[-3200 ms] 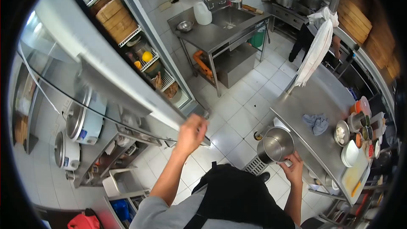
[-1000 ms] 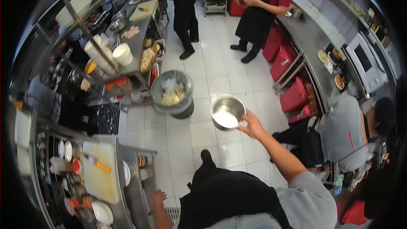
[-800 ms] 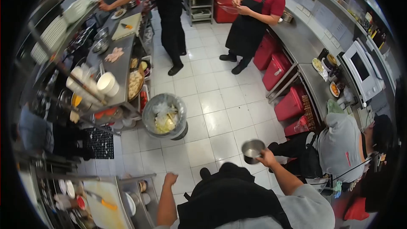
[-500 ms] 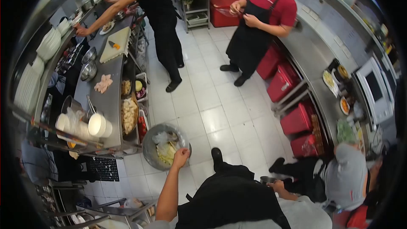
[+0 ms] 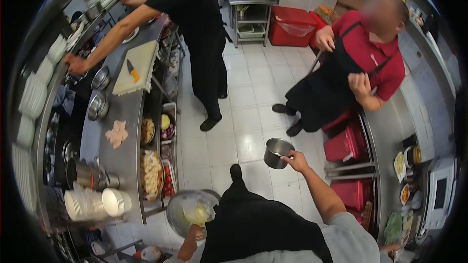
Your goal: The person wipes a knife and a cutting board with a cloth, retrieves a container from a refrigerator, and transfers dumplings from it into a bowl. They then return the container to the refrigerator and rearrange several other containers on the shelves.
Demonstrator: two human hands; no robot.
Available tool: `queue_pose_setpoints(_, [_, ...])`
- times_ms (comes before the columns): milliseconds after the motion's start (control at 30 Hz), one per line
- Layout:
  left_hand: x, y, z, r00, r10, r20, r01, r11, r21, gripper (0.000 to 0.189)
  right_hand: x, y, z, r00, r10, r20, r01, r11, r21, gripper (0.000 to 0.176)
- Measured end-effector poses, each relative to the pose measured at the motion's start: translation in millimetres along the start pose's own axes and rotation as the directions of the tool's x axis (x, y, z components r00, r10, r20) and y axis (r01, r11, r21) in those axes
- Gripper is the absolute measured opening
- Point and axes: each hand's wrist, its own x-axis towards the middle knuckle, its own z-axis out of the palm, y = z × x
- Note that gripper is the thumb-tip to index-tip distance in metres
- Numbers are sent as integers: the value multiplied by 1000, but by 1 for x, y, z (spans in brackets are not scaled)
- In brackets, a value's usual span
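My right hand (image 5: 295, 160) is closed on the edge of a steel pot (image 5: 275, 160), held out over the floor tiles with its mouth facing up. Something small and pale shows inside it. Low in the view, my left hand (image 5: 196, 233) has its fingers curled at the near rim of a round grey bin (image 5: 174, 203). A clear plastic liner and pale green leafy scraps (image 5: 197, 213) lie inside this bin. My apron hides part of its right side.
On the left, a steel counter (image 5: 129, 141) carries a cutting board (image 5: 141, 58) with a knife (image 5: 132, 70), raw meat (image 5: 116, 134) and stacked bowls (image 5: 116, 202). One person (image 5: 202, 34) leans over it. Another person (image 5: 336, 87) faces me, beside red bins (image 5: 348, 141).
My view has moved forward. My right hand has swung the pot from beside my body out to the front. The bin and my left hand now sit lower in view.
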Motion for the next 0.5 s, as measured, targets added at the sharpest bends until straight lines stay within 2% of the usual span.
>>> queue_pose_setpoints(33, [11, 20, -27, 982, 180, -57, -163, 961, 222, 31, 27, -14, -4, 1000, 25, -1, -25, 999, 23, 46])
queue_pose_setpoints(67, [18, 39, -53, 931, 359, -69, -294, 848, 440, 32, 51, -27, -10, 999, 54, 0, -54, 997, 47, 45])
queue_pose_setpoints(133, [48, 89, -116, 735, 677, 26, -424, 430, 798, 35, 102, -20, -9, 994, -79, -79, 80, 997, 11, 42])
queue_pose_setpoints(167, [61, 123, -157, 792, 611, 8, -365, 462, 808, 25, 127, -23, -17, 997, -47, -63, 48, 999, 10, 42])
queue_pose_setpoints(200, [32, 192, -211, 842, 539, -9, -303, 487, 819, 24, 142, -25, -22, 999, -3, -34, 4, 1000, 13, 42])
queue_pose_setpoints(233, [41, 226, -246, 827, 537, -166, -216, 576, 789, 30, 152, -27, -25, 999, 21, -24, -20, 1000, 22, 42])
queue_pose_setpoints(267, [73, 253, -286, 790, 532, -305, -242, 728, 642, 30, 169, -35, -34, 998, 31, -62, -29, 999, 44, 43])
queue_pose_setpoints(300, [76, 291, -320, 778, 312, -546, -361, 932, 18, 31, 194, -39, -41, 994, 32, -109, -25, 998, 65, 44])
queue_pose_setpoints(333, [48, 344, -356, 763, 276, -585, -447, 879, -167, 29, 217, -41, -45, 993, 34, -113, -26, 997, 70, 44])
queue_pose_setpoints(400, [21, 424, -416, 710, 317, -629, -584, 764, -274, 22, 268, -32, -51, 992, 13, -124, 0, 995, 99, 46])
queue_pose_setpoints(433, [26, 448, -441, 672, 365, -644, -662, 686, -302, 21, 298, -24, -51, 994, 2, -114, -4, 1000, -25, 48])
queue_pose_setpoints(467, [31, 460, -455, 641, 397, -657, -720, 607, -336, 21, 333, -11, -47, 995, -6, -95, 6, 1000, 3, 48])
queue_pose_setpoints(500, [36, 465, -458, 655, 384, -650, -706, 617, -347, 21, 359, -17, -54, 997, 29, -71, -27, 999, 24, 52])
